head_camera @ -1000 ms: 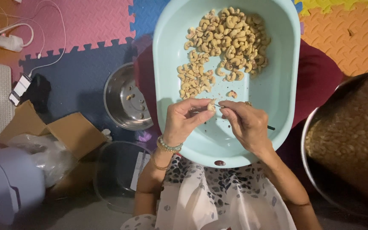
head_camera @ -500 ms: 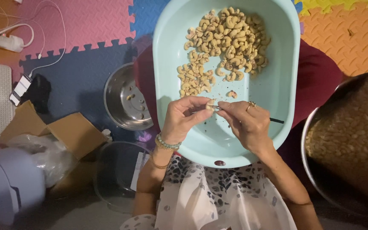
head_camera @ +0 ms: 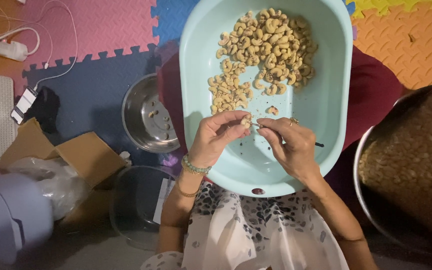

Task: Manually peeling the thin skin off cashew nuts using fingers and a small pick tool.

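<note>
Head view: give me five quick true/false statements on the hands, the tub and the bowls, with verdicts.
1. The left hand pinches a single cashew at its fingertips. True.
2. The right hand is empty. False: it holds a thin tool whose tip meets the cashew.
3. The pile of cashews lies in the far half of the light blue tub. True.
4. The small steel bowl beside the tub is heaped full. False: only a few pieces lie in it.
5. The big bowl on the person's right is empty. False: it is filled with cashews.
</note>
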